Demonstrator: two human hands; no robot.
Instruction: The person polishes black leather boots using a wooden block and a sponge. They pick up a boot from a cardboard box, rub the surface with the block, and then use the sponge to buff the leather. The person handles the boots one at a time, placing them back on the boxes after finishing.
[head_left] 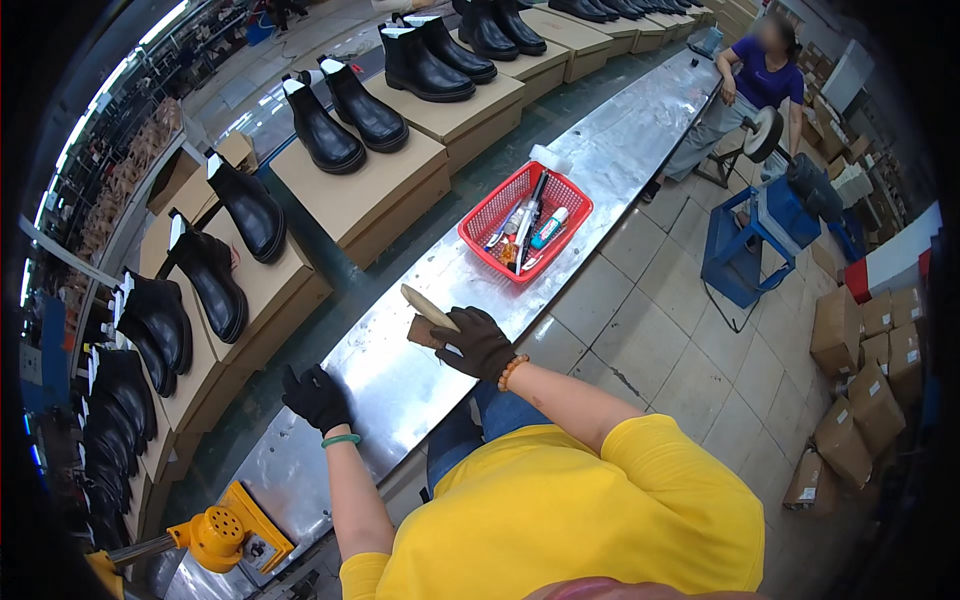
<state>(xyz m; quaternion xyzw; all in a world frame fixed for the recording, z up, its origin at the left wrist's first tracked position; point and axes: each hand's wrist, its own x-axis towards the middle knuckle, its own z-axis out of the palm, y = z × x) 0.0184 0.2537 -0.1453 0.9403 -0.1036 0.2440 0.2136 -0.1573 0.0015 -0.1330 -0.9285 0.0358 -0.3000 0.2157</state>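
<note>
My right hand (478,343), in a dark brown glove, grips what looks like a shoe brush (428,307), with a long pale back and a brown block-like part beneath. It is held just above the metal table (385,375); whether it touches the surface I cannot tell. My left hand (317,398), in a black glove, is at the table's far edge with its fingers apart and nothing in them. The nearest boots to it are a black pair, one of them an ankle boot (208,280), standing on a cardboard box across the gap.
Beyond my right hand, a red plastic basket (478,225) holds tubes and pens. Black boots on cardboard boxes (375,200) line the far side. A yellow lamp-like device (222,535) stands at lower left. At right are a blue machine stand (745,245) and a seated person (768,75).
</note>
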